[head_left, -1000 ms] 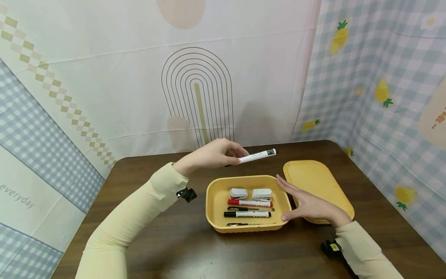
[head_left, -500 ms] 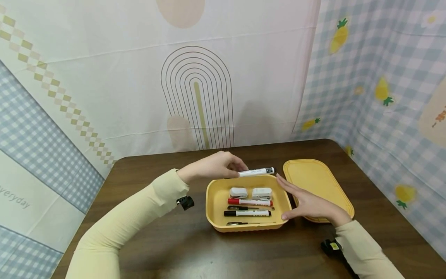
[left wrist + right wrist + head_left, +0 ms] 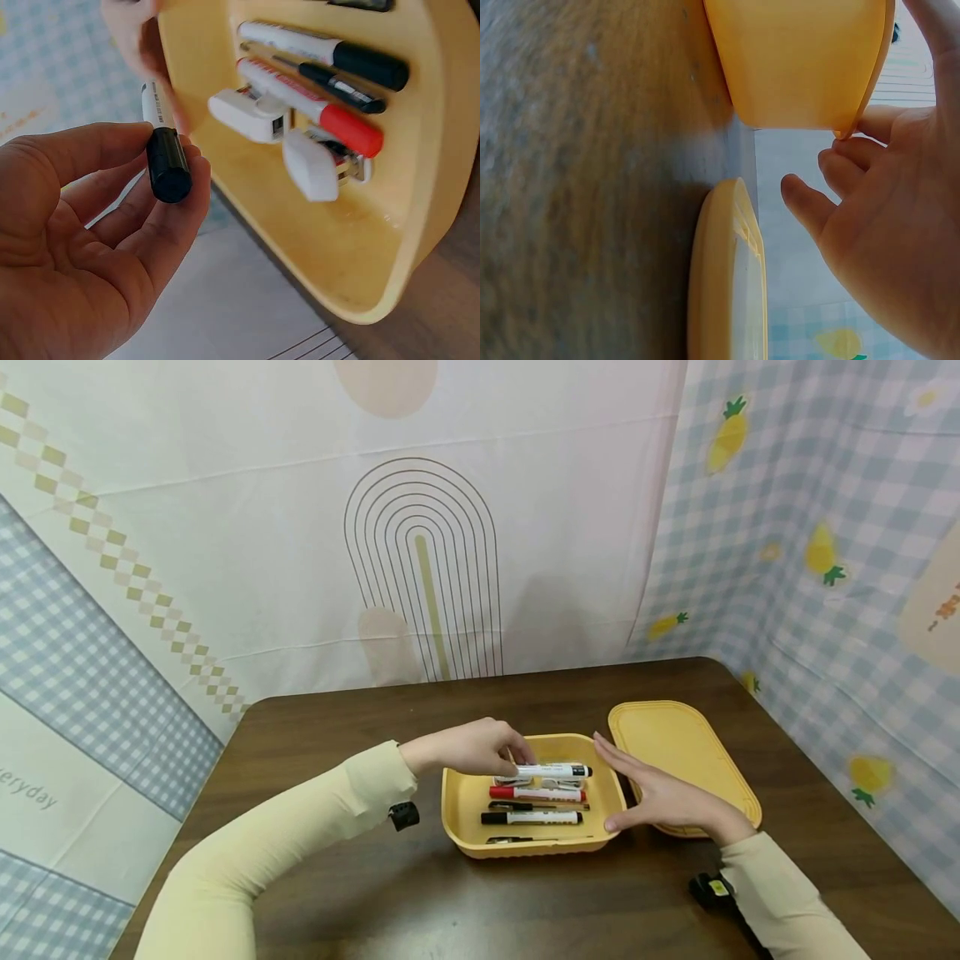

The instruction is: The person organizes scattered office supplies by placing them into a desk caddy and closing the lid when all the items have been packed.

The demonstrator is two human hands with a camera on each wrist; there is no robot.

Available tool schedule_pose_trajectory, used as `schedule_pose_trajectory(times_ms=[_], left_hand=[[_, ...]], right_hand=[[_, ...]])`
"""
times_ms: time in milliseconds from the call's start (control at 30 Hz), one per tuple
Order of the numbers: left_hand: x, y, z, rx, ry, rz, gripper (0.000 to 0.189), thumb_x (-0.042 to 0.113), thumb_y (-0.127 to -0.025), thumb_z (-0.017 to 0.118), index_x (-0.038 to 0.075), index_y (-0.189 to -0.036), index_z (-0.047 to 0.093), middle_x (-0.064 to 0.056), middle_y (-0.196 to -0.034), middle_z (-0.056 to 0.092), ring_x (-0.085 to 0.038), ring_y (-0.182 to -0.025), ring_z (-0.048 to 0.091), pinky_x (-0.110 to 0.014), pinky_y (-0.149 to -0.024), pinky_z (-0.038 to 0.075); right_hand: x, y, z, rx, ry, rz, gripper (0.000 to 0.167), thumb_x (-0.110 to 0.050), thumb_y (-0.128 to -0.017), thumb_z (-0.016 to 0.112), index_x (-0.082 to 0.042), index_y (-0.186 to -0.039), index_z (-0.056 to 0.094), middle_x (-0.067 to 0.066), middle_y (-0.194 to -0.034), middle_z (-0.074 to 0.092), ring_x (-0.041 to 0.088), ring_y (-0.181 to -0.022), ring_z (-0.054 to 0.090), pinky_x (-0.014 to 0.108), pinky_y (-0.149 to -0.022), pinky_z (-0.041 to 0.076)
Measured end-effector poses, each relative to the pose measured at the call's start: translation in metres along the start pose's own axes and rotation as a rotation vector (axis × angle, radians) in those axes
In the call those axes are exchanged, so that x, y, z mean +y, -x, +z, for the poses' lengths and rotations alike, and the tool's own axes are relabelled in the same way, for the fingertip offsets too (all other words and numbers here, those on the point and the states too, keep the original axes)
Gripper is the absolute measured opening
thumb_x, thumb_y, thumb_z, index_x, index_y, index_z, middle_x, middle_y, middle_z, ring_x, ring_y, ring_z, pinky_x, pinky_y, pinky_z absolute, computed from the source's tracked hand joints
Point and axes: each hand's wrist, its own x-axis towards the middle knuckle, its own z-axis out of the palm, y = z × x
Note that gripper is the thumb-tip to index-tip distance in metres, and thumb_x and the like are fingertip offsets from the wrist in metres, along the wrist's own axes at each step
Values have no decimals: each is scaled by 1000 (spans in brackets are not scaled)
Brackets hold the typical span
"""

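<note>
Between the thumb and fingers of my left hand (image 3: 476,747) is a white marker with black ends (image 3: 555,770), held level over the far part of the yellow box (image 3: 525,851). The left wrist view shows its black end (image 3: 171,169) toward the camera. My right hand (image 3: 667,797) touches the box's right end with thumb and fingers spread; in the right wrist view some fingertips meet the rim. Inside the box lie a red marker (image 3: 538,794), a black-capped marker (image 3: 532,817), two pens and two small white staplers (image 3: 251,116), partly hidden in the head view.
A flat yellow lid (image 3: 682,764) lies on the dark wooden table (image 3: 360,877), right of the box and behind my right hand. Beyond the table's far edge hangs a patterned cloth (image 3: 570,527), with checked cloth at both sides.
My left hand has come down and toward me with the white marker, from above and behind the box to over its inside. The right hand stays at the box's end.
</note>
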Motion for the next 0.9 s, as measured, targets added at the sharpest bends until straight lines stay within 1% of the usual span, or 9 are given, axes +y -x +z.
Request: schedule_pose_trajectory(times_ms=[200, 300, 400, 500, 667, 833, 900], left_hand=[[-2, -6, 15, -57, -13, -11, 23, 5, -94, 67, 8, -116, 73, -1, -106, 72, -6, -91, 64, -22, -77, 52], [-4, -9, 23, -85, -3, 1, 23, 2, -92, 67, 6, -114, 74, -3, -104, 72, -7, -90, 65, -22, -78, 52], [-5, -11, 29, -105, -8, 24, 22, 0, -91, 68, 5, -112, 74, -4, -104, 73, -7, -93, 64, -20, -81, 50], [-6, -12, 34, -116, -6, 32, 22, -1, -90, 69, 6, -110, 75, -3, -103, 73, -6, -92, 64, -19, -79, 50], [-5, -12, 40, -143, -1, 14, 21, -1, -90, 70, 7, -109, 75, -1, -101, 72, -6, -92, 64, -18, -79, 49], [-5, -14, 46, -187, -5, 17, 20, 0, -91, 69, 7, -109, 74, -3, -102, 72, -9, -95, 64, -18, -80, 49], [-5, -15, 47, -196, -12, 19, 19, 0, -92, 69, 7, -109, 74, -2, -102, 72, -9, -96, 64, -17, -81, 48]], right_hand=[[1, -1, -1, 0, 11, -5, 115, -43, -81, 84, -21, -164, 8, 6, -169, -1, 39, -151, 10, 66, -111, 25], [2, -1, 0, -1, 18, -2, 115, -44, -81, 84, -19, -164, 9, 6, -169, 0, 38, -151, 11, 65, -111, 25], [2, -1, 0, 0, 28, 1, 115, -46, -80, 84, -18, -164, 9, 4, -169, 0, 37, -151, 11, 64, -112, 25], [2, -1, 0, 2, 32, 1, 116, -45, -80, 84, -17, -164, 9, 4, -169, 0, 36, -151, 11, 64, -112, 25], [1, -1, 0, 1, 21, -7, 115, -42, -80, 85, -16, -164, 9, 7, -169, 0, 38, -151, 11, 65, -111, 26], [1, -1, 0, -4, 2, -11, 115, -39, -81, 85, -17, -164, 8, 3, -169, -2, 39, -151, 10, 67, -111, 25], [1, -1, 1, -6, -2, -13, 114, -39, -82, 85, -19, -164, 8, 2, -169, -2, 39, -151, 9, 67, -111, 25]])
